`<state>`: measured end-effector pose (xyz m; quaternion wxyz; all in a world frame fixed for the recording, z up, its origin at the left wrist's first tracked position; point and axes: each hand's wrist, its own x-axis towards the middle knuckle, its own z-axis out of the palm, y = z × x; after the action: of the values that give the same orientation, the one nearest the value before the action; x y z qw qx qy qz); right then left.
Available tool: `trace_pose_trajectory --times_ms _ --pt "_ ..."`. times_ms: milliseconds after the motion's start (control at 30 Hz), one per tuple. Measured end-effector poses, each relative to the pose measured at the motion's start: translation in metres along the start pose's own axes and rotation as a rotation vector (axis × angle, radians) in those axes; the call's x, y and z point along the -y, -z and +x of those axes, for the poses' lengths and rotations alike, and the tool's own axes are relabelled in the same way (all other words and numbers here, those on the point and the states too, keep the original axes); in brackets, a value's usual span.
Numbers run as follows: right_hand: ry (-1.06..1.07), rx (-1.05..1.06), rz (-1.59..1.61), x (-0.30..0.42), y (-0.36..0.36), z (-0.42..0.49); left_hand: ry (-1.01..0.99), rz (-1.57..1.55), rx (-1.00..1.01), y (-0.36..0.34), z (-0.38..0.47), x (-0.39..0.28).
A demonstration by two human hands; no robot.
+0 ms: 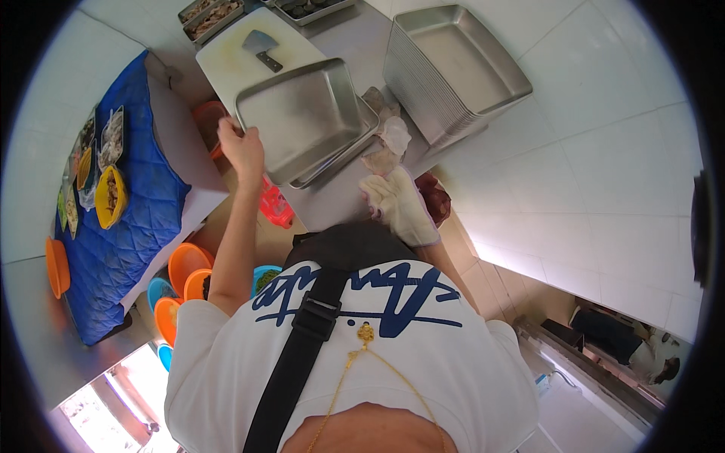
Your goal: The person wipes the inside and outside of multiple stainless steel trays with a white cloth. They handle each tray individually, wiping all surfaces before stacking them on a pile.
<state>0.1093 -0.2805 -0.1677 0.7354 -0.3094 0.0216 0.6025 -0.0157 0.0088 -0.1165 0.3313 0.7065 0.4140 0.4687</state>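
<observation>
My left hand (242, 148) grips the left rim of a shallow stainless steel tray (300, 122), which is bare inside. This tray sits tilted over another metal tray (371, 116), whose rim shows at the right and lower edges. My right hand is hidden by a cream cloth with a purple edge (402, 206); the cloth is wrapped over it at the front of the steel table (325, 204). Crumpled clear plastic (395, 136) lies between the trays and the cloth.
A tall stack of steel trays (459, 62) stands at the right. A cleaver (261, 48) lies on a white cutting board (226, 54). Food trays (215, 20) are behind. Orange tubs (190, 263) stand lower left, near a blue quilted cover (144, 226) bearing food containers. Another person (623, 342) is far right.
</observation>
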Motion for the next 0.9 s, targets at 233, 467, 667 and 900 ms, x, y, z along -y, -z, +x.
trace_pose_trajectory --times_ms 233,467,667,900 --pt "0.114 -0.161 -0.154 0.006 -0.04 -0.02 -0.739 0.256 0.242 0.034 -0.015 -0.063" --pt "0.1 -0.11 -0.092 0.006 -0.032 -0.014 -0.556 0.331 0.338 0.009 -0.013 -0.049" --pt "0.13 -0.228 -0.028 0.002 -0.04 -0.012 -0.34 0.333 0.252 0.01 0.005 -0.031" --pt "0.393 -0.061 -0.105 0.032 -0.068 0.023 0.139 -0.281 0.228 0.015 0.012 -0.053"
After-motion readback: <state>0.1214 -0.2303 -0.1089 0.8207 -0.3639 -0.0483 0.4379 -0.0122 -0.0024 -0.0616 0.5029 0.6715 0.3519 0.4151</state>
